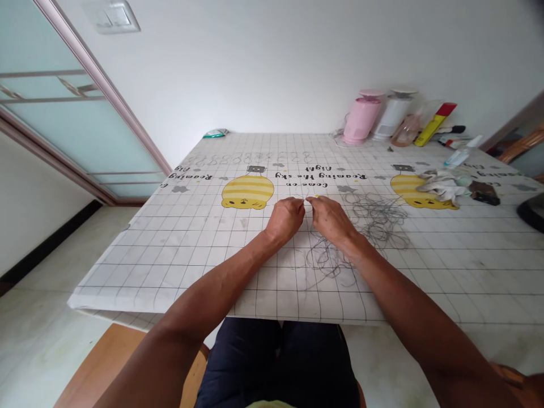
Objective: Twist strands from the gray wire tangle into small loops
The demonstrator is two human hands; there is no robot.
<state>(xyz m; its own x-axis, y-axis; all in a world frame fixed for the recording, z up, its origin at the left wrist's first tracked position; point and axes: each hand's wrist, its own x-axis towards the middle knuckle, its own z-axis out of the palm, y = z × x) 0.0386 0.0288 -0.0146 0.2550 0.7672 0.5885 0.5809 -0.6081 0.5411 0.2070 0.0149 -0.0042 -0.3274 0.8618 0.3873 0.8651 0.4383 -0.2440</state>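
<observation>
Above the middle of the table, my left hand [286, 218] and my right hand [329, 218] meet almost fingertip to fingertip. Both are closed in a pinch on a thin grey strand, of which only a tiny bit shows between the fingers. A loose tangle of grey wire-like strands [374, 218] lies beside and under my right hand and forearm, with more loops trailing toward the front edge. Farther back on the cloth lies a row of small grey looped pieces [250, 158].
A white checked tablecloth [170, 272] with yellow prints covers the table. At the back right stand a pink device [362, 118], a white device [393, 116], a bottle [407, 131] and a yellow-red box [436, 124]. A crumpled cloth [446, 184] lies at right, a green packet [216, 134] at back left.
</observation>
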